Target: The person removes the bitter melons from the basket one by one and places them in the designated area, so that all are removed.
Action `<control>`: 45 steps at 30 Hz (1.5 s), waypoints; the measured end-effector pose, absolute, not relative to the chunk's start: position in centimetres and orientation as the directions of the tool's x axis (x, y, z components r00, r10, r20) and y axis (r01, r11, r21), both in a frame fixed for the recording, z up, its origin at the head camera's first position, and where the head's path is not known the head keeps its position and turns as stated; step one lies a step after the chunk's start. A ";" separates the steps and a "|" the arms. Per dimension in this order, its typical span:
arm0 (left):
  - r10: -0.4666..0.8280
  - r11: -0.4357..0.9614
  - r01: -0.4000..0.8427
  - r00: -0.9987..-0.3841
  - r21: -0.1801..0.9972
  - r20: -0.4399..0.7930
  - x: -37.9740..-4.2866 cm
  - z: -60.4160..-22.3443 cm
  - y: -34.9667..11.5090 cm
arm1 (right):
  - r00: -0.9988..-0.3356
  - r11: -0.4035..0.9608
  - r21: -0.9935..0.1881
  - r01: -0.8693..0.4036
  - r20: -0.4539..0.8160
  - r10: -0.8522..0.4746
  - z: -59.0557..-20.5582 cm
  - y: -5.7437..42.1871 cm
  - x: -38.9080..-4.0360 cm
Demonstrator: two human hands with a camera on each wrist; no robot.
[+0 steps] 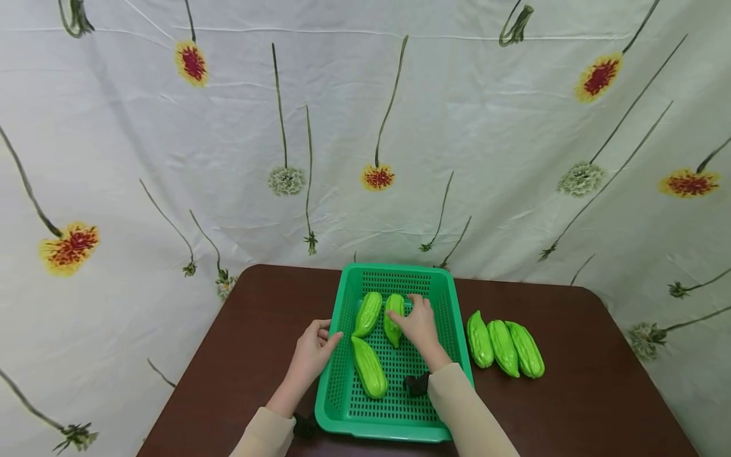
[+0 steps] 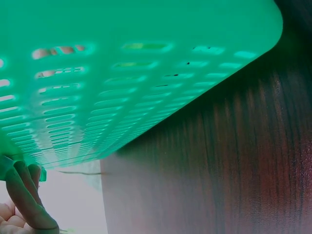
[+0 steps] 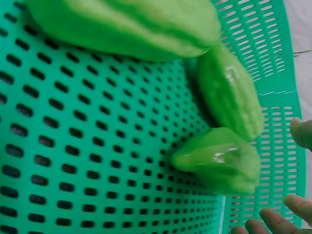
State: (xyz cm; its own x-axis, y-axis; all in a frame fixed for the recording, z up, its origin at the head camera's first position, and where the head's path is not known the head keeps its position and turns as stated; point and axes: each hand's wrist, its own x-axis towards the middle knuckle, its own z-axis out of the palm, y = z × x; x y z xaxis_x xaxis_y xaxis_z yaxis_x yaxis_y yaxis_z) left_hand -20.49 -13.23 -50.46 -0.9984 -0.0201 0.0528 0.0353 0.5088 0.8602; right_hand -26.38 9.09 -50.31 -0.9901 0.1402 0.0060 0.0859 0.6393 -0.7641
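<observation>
A green plastic basket (image 1: pixel 394 433) with slotted walls holds three bright green, ridged bitter melons. My left hand (image 1: pixel 311 350) grips its left rim, thumb on the upper side; in the left wrist view the fingers (image 2: pixel 27 195) meet the rim from outside. Inside the basket, my right hand (image 1: pixel 419 325) reaches over the upper right bitter melon (image 1: pixel 394 319), thumb and fingers spread around it. The right wrist view shows those fingers (image 3: pixel 278 222) apart from that bitter melon (image 3: pixel 219 161). Another bitter melon (image 1: pixel 368 314) lies just left of it, and the third (image 1: pixel 370 368) lies nearer me.
Three more bitter melons (image 1: pixel 504 348) lie side by side on the dark brown table (image 1: pixel 594 355), right of the basket. Behind the table hangs a pale cloth (image 1: pixel 337 127) printed with flowers. Dark bands (image 1: pixel 417 384) sit at the wrists.
</observation>
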 end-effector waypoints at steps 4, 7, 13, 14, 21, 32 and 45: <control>-0.020 0.509 0.040 -0.998 0.860 0.059 -20.6 -50.4 -13.2 | -0.989 0.651 -0.753 0.095 0.001 0.146 -50.7 9.1 -26.3; -0.022 0.512 0.039 -0.998 0.858 0.058 -20.6 -50.3 -13.1 | -0.989 0.648 -0.754 0.106 -0.011 0.148 -51.0 9.1 -26.3; -0.027 0.509 0.030 -0.998 0.861 0.051 -20.5 -50.4 -13.1 | -0.990 0.650 -0.751 0.116 -0.036 0.134 -51.8 8.8 -26.2; -0.029 0.508 0.029 -0.998 0.861 0.052 -20.5 -50.4 -13.1 | -0.990 0.649 -0.752 0.117 -0.041 0.131 -52.0 8.7 -26.1; -0.038 0.504 0.029 -0.998 0.863 0.055 -20.4 -50.6 -13.1 | -0.988 0.651 -0.746 0.141 -0.069 0.135 -52.4 8.4 -25.8; -0.039 0.500 0.021 -0.998 0.866 0.047 -20.5 -50.6 -13.0 | -0.985 0.625 -0.762 0.167 -0.096 0.146 -53.0 8.6 -26.2; -0.040 0.508 0.030 -0.997 0.861 0.059 -20.5 -50.9 -13.0 | -0.985 0.608 -0.776 0.169 -0.103 0.142 -53.2 8.9 -26.3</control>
